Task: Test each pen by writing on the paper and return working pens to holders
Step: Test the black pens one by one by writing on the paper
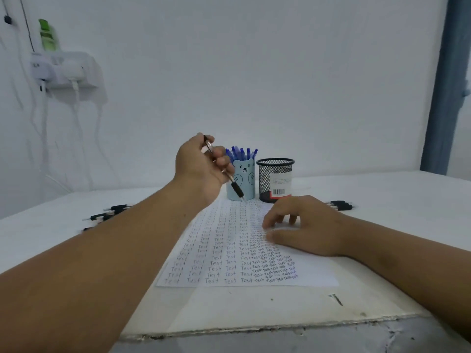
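My left hand (201, 166) is raised above the far end of the paper and grips a black-and-clear pen (235, 187), tip pointing down toward the sheet. The paper (221, 253) lies in the middle of the table, covered with rows of the word "Test". My right hand (303, 225) rests on the paper's right side with fingers spread, holding nothing. Behind the paper stand a light blue bear-faced holder (244, 182) with several blue pens (240, 152) and a black mesh holder (275, 179).
Several black pens (109, 212) lie on the table to the left, partly behind my left forearm. More black pens (340, 205) lie to the right behind my right hand. The white table (395, 200) ends in a chipped front edge. A wall shelf with cables hangs at upper left.
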{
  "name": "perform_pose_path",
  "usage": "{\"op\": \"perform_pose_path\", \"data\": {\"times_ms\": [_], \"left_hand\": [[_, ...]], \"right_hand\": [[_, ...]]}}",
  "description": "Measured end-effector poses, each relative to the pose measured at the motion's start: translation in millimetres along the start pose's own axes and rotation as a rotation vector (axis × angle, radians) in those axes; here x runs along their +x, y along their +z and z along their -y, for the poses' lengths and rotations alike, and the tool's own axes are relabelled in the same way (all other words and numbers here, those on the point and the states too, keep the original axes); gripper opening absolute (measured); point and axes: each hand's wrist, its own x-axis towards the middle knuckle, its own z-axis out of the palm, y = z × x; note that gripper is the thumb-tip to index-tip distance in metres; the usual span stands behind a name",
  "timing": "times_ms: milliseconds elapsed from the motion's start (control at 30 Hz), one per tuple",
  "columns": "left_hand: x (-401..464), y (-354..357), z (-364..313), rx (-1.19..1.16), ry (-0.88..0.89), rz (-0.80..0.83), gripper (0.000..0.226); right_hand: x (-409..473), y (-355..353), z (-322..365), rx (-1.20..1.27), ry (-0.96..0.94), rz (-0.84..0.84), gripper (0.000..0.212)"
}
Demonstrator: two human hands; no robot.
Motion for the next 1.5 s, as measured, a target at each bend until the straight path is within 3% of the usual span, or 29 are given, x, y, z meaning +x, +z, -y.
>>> {"op": "perform_pose_path", "data": {"times_ms": [100, 233, 333, 533, 667, 767, 900, 1000, 1067, 1167, 1500], "left_hand": [[8, 1, 19, -0.150, -0.100, -0.001, 0.031], [5, -3, 29, -0.183, -0.099, 0.010, 0.008], [-1, -8, 26, -0.190, -0.072, 0.045, 0.007], [-14, -8, 34, -0.185, -0.097, 0.191, 0.004], [-20, -1, 43, -0.205, -0.148, 0.289, 0.005], [-19, -4, 42, -0.002, -0.118, 0.284, 0.021], [-9, -15, 42, 0.481, 0.021, 0.201, 0.047], [-9, -27, 48, 1.200, 0.111, 0.309, 0.034], [-11, -34, 50, 1.482, 0.039, 0.429, 0.020], [-15, -34, 46, 1.606, -0.073, 0.477, 0.024], [-15, -35, 45, 1.597, -0.095, 0.468, 0.032]], "right_hand": [[1, 0, -4, 0.072, 0.057, -0.081, 0.013], [4, 0, -8, 0.158, 0.070, -0.154, 0.021], [4, -1, -6, 0.202, 0.099, -0.285, 0.021], [1, 0, 1, 0.128, -0.046, -0.347, 0.005], [1, 0, 5, -0.050, -0.071, -0.317, 0.009], [0, -2, 7, -0.004, 0.052, -0.290, 0.007], [-5, -4, 10, 0.141, 0.208, -0.235, 0.016], [-10, -6, 18, 0.479, 0.232, -0.194, 0.008], [-12, -7, 23, 0.484, 0.180, -0.148, 0.016], [-13, -6, 29, 0.407, 0.126, -0.101, 0.033], [-13, -6, 32, 0.373, 0.246, -0.023, 0.043]]}}
